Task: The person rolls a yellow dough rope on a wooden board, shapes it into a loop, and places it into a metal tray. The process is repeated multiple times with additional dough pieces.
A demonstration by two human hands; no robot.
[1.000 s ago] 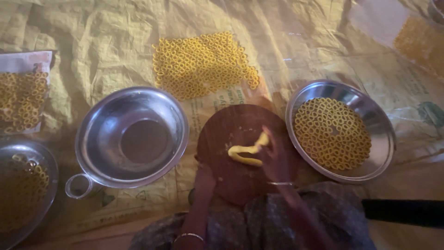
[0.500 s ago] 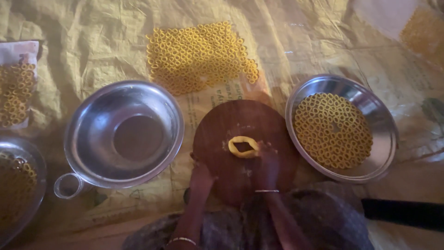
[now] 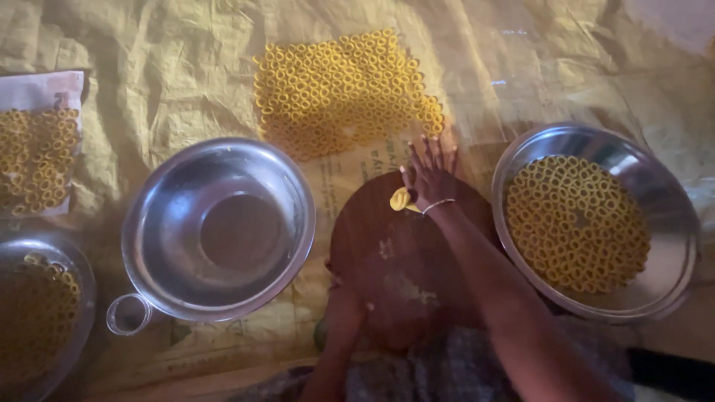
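The right hand (image 3: pixel 432 175) is reaching forward over the round wooden board (image 3: pixel 395 253), fingers spread, a yellow dough ring (image 3: pixel 401 199) tucked under its thumb, the laid-out rings (image 3: pixel 339 93) lying just beyond.

**Yellow sheet spread over the floor**

A crinkled, yellowish woven plastic sheet (image 3: pixel 149 45) covers nearly the whole view, seen from straight above. It is creased and rumpled, with faint print in places. Warm, dim light falls across it, brighter toward the far edge and shadowed along the near edge. At the far right corner a paler patch (image 3: pixel 670 22) shows.
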